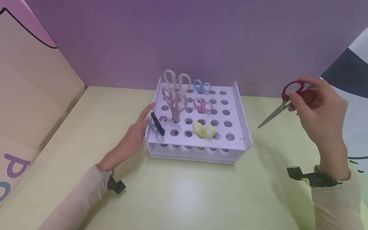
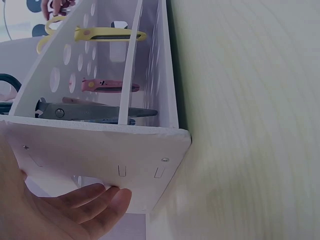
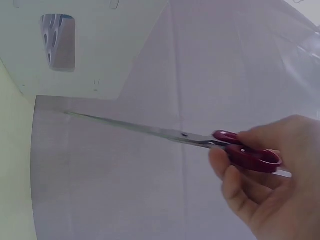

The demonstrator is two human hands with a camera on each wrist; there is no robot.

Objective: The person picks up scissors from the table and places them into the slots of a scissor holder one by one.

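Note:
Scissors with red handles (image 1: 273,116) are held in the air right of the rack by my right hand (image 1: 327,111). Thumb and fingers pinch the handle loops, and the blades point down and left. A white rack (image 1: 242,119) with rows of round holes stands on the table. Against its left side panel (image 2: 90,150) rests my left hand (image 1: 133,135), fingers extended beside a cut-out slot. Black-handled scissors (image 1: 157,124) stand in the rack close to that hand, their grey blades (image 2: 85,111) showing below the top plate in the left wrist view.
Other scissors stand in the rack: white (image 1: 180,83), pale pink (image 1: 176,115), small blue (image 1: 202,90), small pink (image 1: 202,108) and small yellow (image 1: 202,133). A purple wall (image 1: 184,41) rises behind the light wooden table (image 1: 187,195). Printed panels flank both sides.

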